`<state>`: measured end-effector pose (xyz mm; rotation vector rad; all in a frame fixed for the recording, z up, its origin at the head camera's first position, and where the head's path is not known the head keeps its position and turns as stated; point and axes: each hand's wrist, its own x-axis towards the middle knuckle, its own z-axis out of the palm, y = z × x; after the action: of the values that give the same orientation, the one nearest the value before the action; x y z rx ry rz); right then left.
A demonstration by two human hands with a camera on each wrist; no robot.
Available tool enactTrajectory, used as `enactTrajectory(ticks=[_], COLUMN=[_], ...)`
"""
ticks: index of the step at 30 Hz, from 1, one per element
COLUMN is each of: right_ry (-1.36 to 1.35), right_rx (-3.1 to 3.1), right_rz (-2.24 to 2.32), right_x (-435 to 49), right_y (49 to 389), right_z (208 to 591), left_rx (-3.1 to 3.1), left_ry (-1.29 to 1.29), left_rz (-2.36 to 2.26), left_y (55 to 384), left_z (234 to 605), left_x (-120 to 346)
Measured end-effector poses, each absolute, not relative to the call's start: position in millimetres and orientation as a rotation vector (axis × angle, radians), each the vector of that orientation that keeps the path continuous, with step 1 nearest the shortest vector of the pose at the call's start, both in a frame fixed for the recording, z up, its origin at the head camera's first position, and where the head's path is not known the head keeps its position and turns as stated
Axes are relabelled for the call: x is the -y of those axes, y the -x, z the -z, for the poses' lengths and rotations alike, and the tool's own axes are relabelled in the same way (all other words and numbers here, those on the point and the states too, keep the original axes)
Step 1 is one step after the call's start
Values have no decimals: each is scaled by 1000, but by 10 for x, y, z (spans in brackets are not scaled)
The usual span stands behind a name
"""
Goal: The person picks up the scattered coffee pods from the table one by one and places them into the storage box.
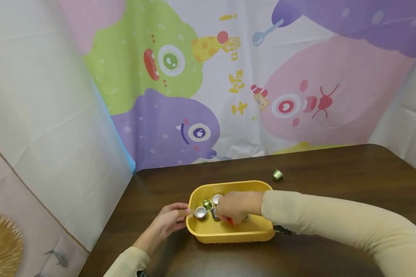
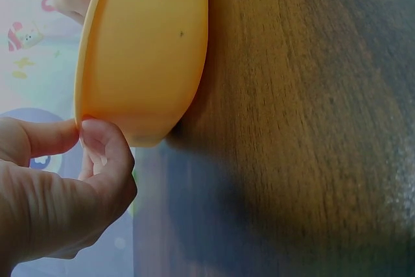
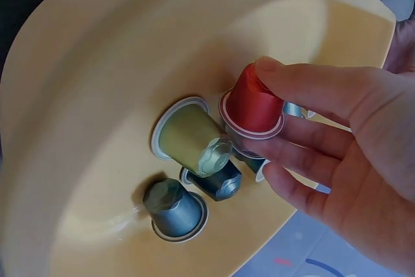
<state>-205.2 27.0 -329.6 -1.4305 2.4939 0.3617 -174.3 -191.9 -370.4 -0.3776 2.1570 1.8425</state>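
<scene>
A yellow plastic tub (image 1: 235, 237) stands on the table, with several coffee capsules inside. My left hand (image 1: 171, 220) pinches its left rim between thumb and curled fingers, which shows closely in the left wrist view. Reaching into the tub, my right hand (image 1: 237, 206) holds a red coffee capsule (image 3: 255, 103) between thumb and fingers. Beneath and beside that capsule lie an olive-green capsule (image 3: 188, 137), a dark blue capsule (image 3: 220, 181) and a grey-blue capsule (image 3: 174, 209). Toward the tub's left end sits a capsule with its silver lid (image 1: 200, 212) facing up, near a small green capsule (image 1: 207, 204).
A single green capsule (image 1: 277, 175) lies on the dark wooden table (image 1: 332, 184), beyond the tub's back right corner. Behind the table hangs a cloth (image 1: 235, 77) printed with cartoon figures. A pale sheet (image 1: 48, 96) hangs on the left.
</scene>
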Motion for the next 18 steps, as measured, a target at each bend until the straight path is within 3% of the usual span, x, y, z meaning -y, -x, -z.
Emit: enactTrajectory(ticks=[18], right_ry=[1410], right_rx=[-2536], right_rz=[-307], right_x=[-299], right_y=[2046], right_z=[3273], left_rx=[-2109], left_ry=[343], left_rz=[-1898], left_y=[1747], left_z=[3738], left_x=[1936])
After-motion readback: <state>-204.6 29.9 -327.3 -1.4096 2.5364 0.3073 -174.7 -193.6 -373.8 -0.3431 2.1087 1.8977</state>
